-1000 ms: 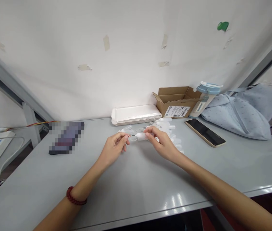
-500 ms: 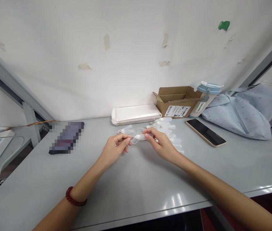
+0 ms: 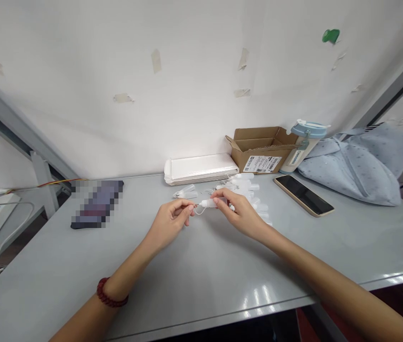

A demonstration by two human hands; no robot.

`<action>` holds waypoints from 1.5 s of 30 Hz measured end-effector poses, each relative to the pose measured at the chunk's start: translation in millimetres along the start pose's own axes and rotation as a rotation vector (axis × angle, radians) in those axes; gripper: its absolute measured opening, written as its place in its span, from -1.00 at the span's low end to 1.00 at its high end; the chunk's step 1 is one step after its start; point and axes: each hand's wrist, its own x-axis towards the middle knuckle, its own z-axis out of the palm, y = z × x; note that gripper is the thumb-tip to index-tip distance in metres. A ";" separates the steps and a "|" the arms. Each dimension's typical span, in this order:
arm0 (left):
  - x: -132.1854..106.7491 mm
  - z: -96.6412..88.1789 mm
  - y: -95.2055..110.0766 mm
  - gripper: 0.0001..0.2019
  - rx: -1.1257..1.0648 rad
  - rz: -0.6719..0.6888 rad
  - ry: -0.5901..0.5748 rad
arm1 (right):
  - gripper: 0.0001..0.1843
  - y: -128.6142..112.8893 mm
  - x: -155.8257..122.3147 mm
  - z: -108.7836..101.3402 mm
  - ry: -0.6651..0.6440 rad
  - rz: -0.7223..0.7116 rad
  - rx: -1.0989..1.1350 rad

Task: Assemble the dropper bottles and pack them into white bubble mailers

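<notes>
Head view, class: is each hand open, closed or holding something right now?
Left hand: pinched shut beside the white bottle; anything held is too small to identify.
Right hand: closed, holding the white bottle.

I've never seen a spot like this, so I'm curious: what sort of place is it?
Probably a workstation in a workshop or small factory: there's a plain grey table, a cluster of small plastic bottles and an open, labelled cardboard box.
</notes>
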 end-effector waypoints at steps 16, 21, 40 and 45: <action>-5.6 7.3 -1.1 -0.78 0.010 -0.009 -0.054 | -0.78 3.5 -2.4 7.4 -0.017 -0.059 -0.051; -5.8 9.1 -5.2 -0.79 -0.022 -0.014 -0.061 | -0.78 9.2 -3.6 13.1 -0.005 -0.106 -0.052; -8.2 12.4 -5.2 -0.80 -0.011 -0.032 -0.071 | -0.77 12.8 -7.4 21.1 0.000 -0.103 -0.090; -8.3 13.8 -7.4 -0.81 0.005 -0.013 -0.076 | -0.75 13.1 -7.8 22.1 -0.009 -0.083 -0.085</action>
